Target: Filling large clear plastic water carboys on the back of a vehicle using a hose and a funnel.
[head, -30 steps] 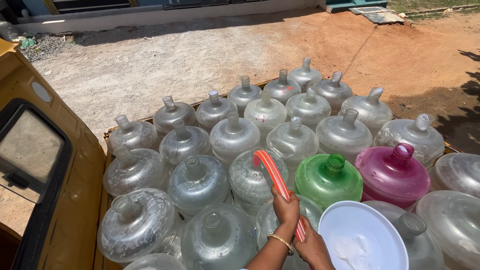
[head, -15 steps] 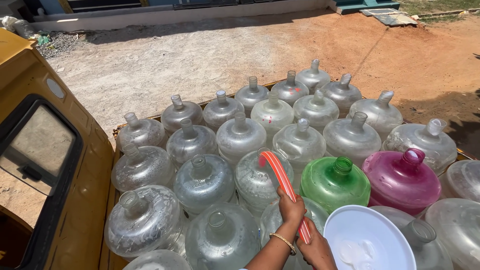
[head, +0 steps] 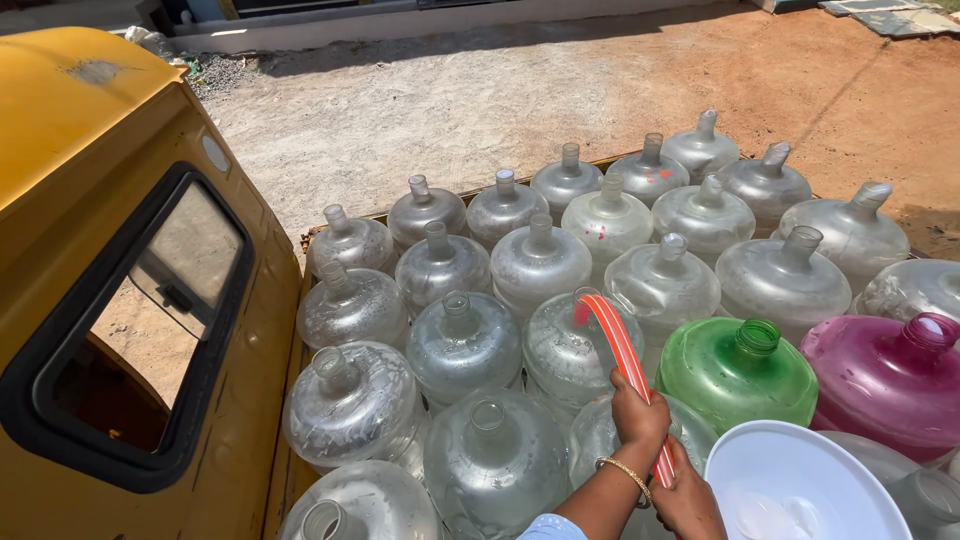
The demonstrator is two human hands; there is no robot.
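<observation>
I stand over a truck bed (head: 300, 290) packed tight with clear water jugs (head: 462, 343), sunlit dirt ground (head: 560, 90) beyond and the yellow cab (head: 110, 300) at my left. My left hand (head: 640, 415) grips a red striped hose (head: 620, 345), its end in a jug's mouth; my right hand (head: 688, 500) closes on it lower down. A green jug (head: 735, 370), a pink jug (head: 885, 375) and a white basin (head: 790, 490) crowd my right.

My view swings left, so the yellow cab (head: 110, 300) fills more frame; the hose (head: 620, 350) tip now dips into a clear jug (head: 570, 345) mouth.
</observation>
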